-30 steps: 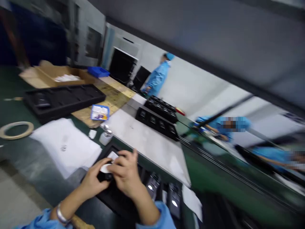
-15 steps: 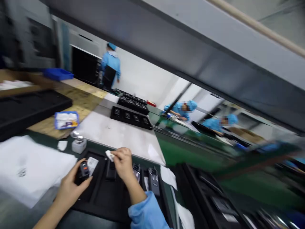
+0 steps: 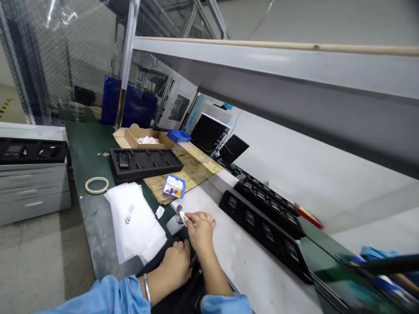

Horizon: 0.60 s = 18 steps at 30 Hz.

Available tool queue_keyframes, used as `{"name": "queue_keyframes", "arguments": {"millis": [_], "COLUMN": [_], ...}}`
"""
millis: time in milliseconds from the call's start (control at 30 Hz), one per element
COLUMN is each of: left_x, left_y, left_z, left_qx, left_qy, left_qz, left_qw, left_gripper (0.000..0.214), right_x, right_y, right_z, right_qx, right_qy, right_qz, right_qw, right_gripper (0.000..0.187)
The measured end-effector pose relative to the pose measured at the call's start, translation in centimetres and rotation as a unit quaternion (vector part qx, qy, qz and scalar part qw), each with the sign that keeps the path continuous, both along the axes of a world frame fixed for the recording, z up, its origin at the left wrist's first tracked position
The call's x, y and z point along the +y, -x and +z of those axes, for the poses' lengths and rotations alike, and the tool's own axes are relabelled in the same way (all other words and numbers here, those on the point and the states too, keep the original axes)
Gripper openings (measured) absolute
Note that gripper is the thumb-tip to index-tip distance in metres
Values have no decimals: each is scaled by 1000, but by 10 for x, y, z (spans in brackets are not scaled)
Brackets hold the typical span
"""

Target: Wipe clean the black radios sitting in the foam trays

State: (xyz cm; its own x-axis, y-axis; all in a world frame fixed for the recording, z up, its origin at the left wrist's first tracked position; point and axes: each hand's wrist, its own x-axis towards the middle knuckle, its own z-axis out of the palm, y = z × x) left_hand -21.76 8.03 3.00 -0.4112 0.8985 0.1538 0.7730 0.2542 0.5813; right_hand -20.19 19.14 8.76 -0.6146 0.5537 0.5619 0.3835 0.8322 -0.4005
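My right hand [image 3: 200, 230] is pinched on a small white wipe [image 3: 187, 219] and holds it against the metal top of a small clear pump bottle [image 3: 174, 223] on the bench. My left hand [image 3: 175, 266] rests lower, curled over a black tray [image 3: 183, 296] near the bench edge; what its fingers cover is hidden. Both arms wear blue sleeves, and a metal bangle sits on the left wrist.
White sheets [image 3: 135, 222] lie left of the bottle, with a tape ring [image 3: 97, 185] beyond. A black tray [image 3: 144, 163] with one device, a cardboard box [image 3: 140, 138], a small blue bin [image 3: 174, 186] and long black trays [image 3: 265, 218] stand further out. A grey cabinet [image 3: 32, 183] is at the left.
The camera swung left and levelled. My right hand carried the white wipe up to the pump bottle. My left hand, earlier holding a black device, dropped onto the near tray.
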Motion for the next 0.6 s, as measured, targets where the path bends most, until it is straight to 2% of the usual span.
{"name": "queue_keyframes", "arguments": {"millis": [100,167,233,300,400,500,567,600], "left_x": [-3,-5,-7,-6,2,9,11,12], "left_y": [4,6,9,12,17,19,20,21], "left_z": [-5,-2,3,6,5,-1,-5,-7], "left_qx": [12,17,18,22,86,140,152,154], "left_qy": [5,8,12,23,68,93,101,102], "left_qz": [-14,-27,-41,-59,-68,-73,-69,-63], "left_qw": [1000,999,999,998,992,983,981,981], "left_gripper": [55,55,56,55,57,59,60,61], "right_x": [-5,-5,0,12,30,41,47,50], "right_y": [4,-12,-46,-98,-203,-301,-340,-350], "right_z": [-6,-4,0,6,15,16,8,1], "right_qx": [-20,-33,-49,-62,-69,-67,-71,-76], "right_qy": [9,19,32,48,79,116,141,152], "right_qz": [-16,-50,-110,-202,-382,-545,-608,-624], "right_qw": [1000,998,992,976,918,828,778,763], "right_gripper": [23,21,19,17,21,22,19,19]}}
